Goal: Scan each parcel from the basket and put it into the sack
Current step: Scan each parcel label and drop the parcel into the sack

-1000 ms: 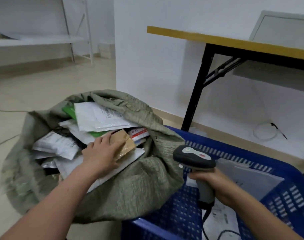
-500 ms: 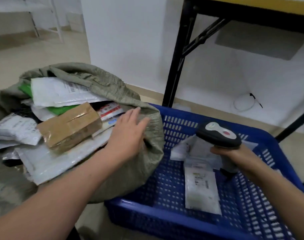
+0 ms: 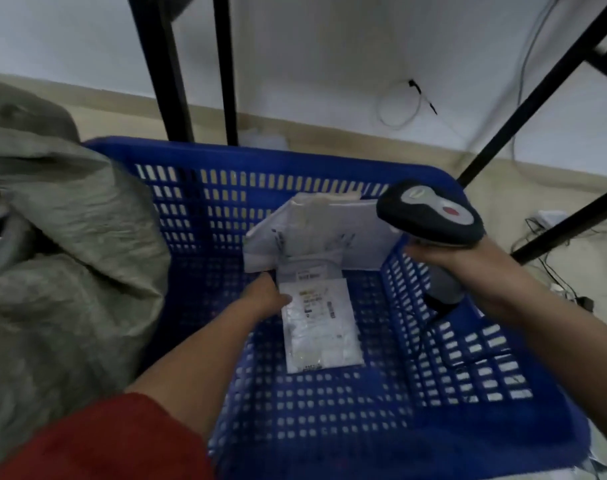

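head view: the left hand (image 3: 265, 296) is down inside the blue basket (image 3: 260, 152), fingertips touching the upper left edge of a small flat parcel (image 3: 317, 327). blur hides whether they are pinching it or only resting there, so i cannot tell. this parcel lies flat on the basket floor, stretching right and toward the wearer from the fingertips. it looks like a thin white poly bag with a printed label: probably light, limp and a bit slick, so it would likely sag from one corner. a pinch on the near-hand edge, thumb on top, seems the sensible hold. just beyond the fingertips a larger white parcel (image 3: 316, 233) leans against the far wall; it seems stiffer. the right hand (image 3: 468, 258) is wrapped round the scanner (image 3: 430, 216) handle, above the basket's right side. the grey-green sack (image 3: 70, 254) bulges left of the left forearm, and its contents are not visible.
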